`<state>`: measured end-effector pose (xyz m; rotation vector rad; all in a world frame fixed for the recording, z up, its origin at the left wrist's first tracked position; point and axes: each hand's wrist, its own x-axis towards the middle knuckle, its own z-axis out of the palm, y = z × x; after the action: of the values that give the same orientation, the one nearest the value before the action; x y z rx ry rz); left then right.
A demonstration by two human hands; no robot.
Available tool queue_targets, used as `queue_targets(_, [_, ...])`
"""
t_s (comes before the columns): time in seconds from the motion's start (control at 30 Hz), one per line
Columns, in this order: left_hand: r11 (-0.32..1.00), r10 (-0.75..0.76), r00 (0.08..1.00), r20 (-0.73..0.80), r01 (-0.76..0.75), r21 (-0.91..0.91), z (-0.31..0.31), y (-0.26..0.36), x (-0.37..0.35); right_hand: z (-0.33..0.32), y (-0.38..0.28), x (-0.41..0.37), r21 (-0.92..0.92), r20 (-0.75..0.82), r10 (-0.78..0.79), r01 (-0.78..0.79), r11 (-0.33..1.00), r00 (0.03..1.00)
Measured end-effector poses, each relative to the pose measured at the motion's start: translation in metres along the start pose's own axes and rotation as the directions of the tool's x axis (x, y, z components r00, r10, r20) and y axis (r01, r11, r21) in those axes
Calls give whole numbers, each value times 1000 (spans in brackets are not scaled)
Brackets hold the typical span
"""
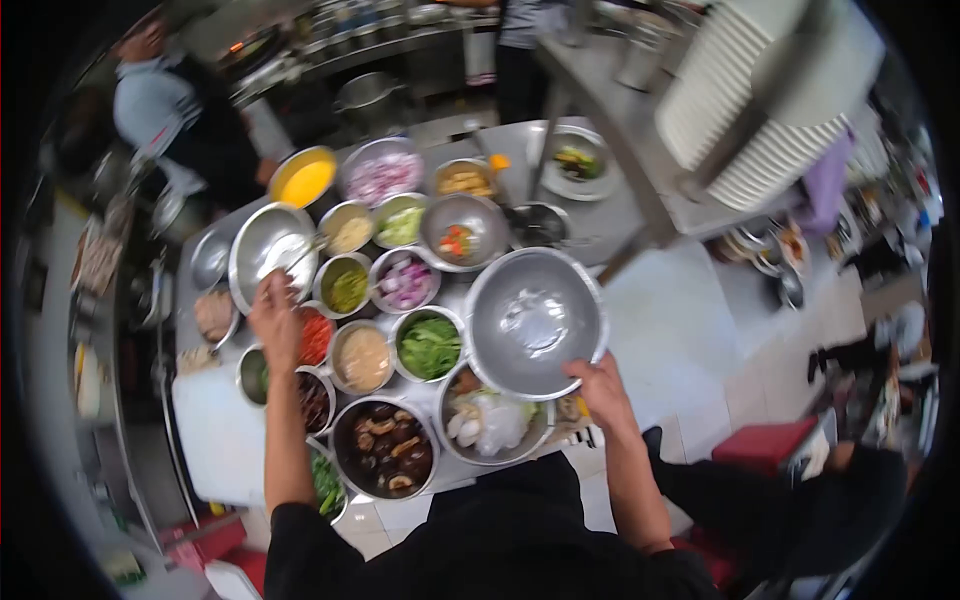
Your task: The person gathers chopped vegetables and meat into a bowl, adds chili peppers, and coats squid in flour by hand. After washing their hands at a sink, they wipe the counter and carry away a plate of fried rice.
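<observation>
Right hand (600,392): grip closed on the near right rim of the big steel bowl (535,320), thumb over the edge, fingers hidden beneath. The bowl is empty, only a shine of light inside. It sits right of centre and overlaps the bowls around it, so it looks lifted or propped rather than flat on the tabletop (215,440). A rim hold probably suits it, since there is no handle and the wall is wide and light.

Left hand (275,318): arm stretched to the far left, fingers bunched at the near edge of the wide steel bowl (262,250), which has something white in it. A spoon (303,252) lies in that bowl with its handle pointing toward the hand. Too small to tell whether the grip is closed on the handle or just touching the rim.

Between the hands are small bowls packed rim to rim, likely so all are within one reach:
- green leaves (430,345), just left of the big steel bowl
- tan paste (362,358)
- chopped red bits (316,338), partly under the left wrist
- chopped purple onion (405,280)

Nearest the body are a dark mushroom bowl (385,445) and a bowl of pale items (495,420), the latter partly under the big steel bowl.

Far side: a yellow-filled bowl (305,180) and more prep bowls. Far right, on a shelf, a stack of white plates (740,90). Far left, another person (165,110) stands well apart from both hands.
</observation>
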<state>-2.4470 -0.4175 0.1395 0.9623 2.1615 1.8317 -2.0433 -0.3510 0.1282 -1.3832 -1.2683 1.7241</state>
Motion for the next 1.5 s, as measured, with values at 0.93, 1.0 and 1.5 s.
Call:
queue_targets(0.93, [977, 106, 985, 137, -129, 172, -28, -47, -8, 65, -30, 34, 217, -61, 101, -86, 972, 993])
queue_targets(1.0, [892, 236, 957, 168, -282, 353, -29, -37, -9, 70, -30, 31, 224, -71, 106, -88, 971, 992])
queue_targets(1.5, [944, -330, 917, 225, 318, 90, -96, -89, -36, 102, -24, 15, 64, 50, 137, -140, 988, 989])
